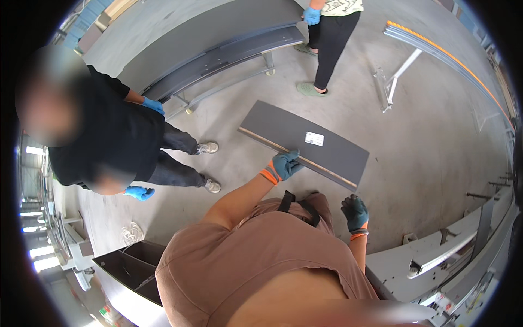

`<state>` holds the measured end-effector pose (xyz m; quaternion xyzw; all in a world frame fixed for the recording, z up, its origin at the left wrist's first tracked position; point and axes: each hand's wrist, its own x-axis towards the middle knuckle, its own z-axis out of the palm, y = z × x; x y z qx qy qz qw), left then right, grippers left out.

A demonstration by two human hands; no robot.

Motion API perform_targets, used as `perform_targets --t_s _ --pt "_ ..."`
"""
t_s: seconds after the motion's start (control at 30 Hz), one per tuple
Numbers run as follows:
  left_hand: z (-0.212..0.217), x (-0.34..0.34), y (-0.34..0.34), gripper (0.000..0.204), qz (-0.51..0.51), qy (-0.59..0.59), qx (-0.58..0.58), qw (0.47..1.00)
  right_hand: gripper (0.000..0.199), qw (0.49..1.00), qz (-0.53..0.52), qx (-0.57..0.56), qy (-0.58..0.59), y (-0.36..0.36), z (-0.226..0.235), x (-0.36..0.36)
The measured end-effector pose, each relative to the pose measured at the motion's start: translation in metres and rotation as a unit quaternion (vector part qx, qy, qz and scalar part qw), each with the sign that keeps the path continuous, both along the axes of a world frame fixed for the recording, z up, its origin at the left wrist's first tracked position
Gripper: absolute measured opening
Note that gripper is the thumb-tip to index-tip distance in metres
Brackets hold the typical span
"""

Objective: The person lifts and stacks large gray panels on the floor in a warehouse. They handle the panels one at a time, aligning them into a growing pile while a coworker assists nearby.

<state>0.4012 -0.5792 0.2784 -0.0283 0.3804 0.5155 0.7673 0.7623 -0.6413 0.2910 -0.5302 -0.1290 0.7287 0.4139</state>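
Note:
A dark grey rectangular panel (283,127) with a white label (314,139) is held tilted in front of me. Along its near long edge runs a pale, wood-coloured strip (321,166). My left hand (285,165), in a dark glove with an orange cuff, is closed on that near edge, left of its middle. Close by the panel's near right corner is my right hand (355,212), gloved the same way. Its fingers are loosely bent and somewhat apart, with nothing visible in them. I cannot tell whether its fingertips touch the corner.
A person in black (109,125) stands at left, another in black trousers (336,49) beyond the panel, both blue-gloved. Behind is a wheeled cart (229,57) carrying long dark panels. A roller stand (436,46) is far right, a machine (441,261) near right, an open dark box (131,267) near left.

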Motion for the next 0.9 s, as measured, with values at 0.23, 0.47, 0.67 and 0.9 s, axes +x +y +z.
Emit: perform_targets --t_s 0.23,0.47,0.67,0.9 --pt "-0.057 -0.095 0.136 0.015 0.223 -0.051 -0.051 0.972 0.025 0.989 0.089 -0.080 -0.091 0.110 -0.046 -0.047" --pt "-0.072 -0.185 0.292 0.018 0.312 -0.042 -0.075 0.946 0.014 0.965 0.096 -0.179 -0.164 0.235 -0.097 -0.082" --pt "-0.096 -0.245 0.411 0.017 0.362 -0.066 -0.082 0.926 0.024 0.948 0.196 -0.139 -0.209 0.343 -0.076 -0.142" --pt "-0.165 -0.320 0.532 0.014 0.401 -0.129 -0.075 0.904 0.024 0.941 0.151 -0.159 -0.257 0.380 -0.069 -0.191"
